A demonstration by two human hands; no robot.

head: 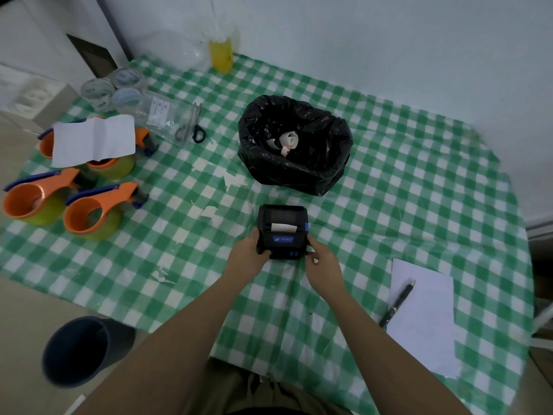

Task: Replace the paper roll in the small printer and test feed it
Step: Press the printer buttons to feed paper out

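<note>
We have both hands on the small printer, which sits near the middle of the table, toward its near edge. Our left hand grasps its left side with the thumb over the front left corner; our right hand grips the right side, fingertips at the lower right corner. The lid appears closed and a short white paper tab shows at the slot.

Risk, in our judgement: if the tab is caught crooked under the lid, the test feed could skew or jam; a press could also slide the printer on the glossy checked tablecloth.

Beyond the printer stands a black-lined bin holding white paper scrap. Orange tape dispensers crowd the left edge; a pen lies on a sheet at the near right corner. A white wall backs the table.
</note>
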